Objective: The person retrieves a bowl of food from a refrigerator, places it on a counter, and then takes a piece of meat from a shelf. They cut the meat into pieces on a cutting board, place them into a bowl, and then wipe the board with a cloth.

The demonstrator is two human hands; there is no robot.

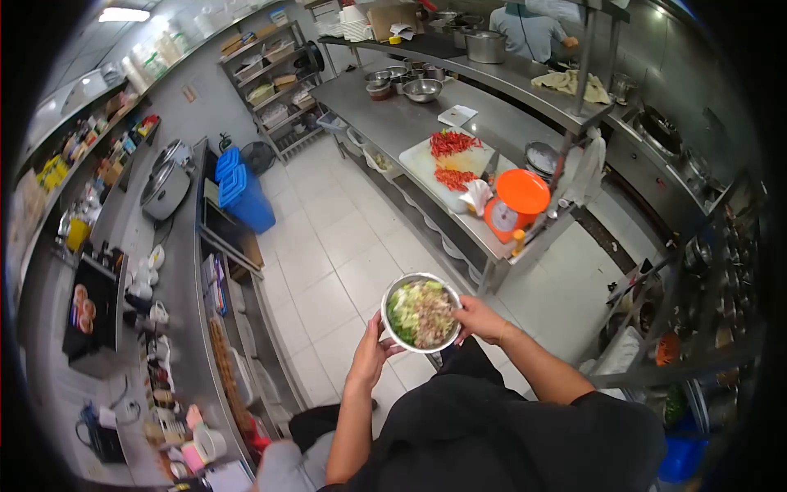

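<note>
We hold both bare hands out in front of our torso (pixel 516 435), with a gap between them. Our left forearm (pixel 352 426) reaches from near to far, and our left hand (pixel 369 354) points its thumb far while its fingers curl toward the right. Our right forearm (pixel 545 361) slants from the near right toward the far left; our right hand (pixel 482 321), slightly farther out, is closed in a grip, thumb uppermost.
</note>
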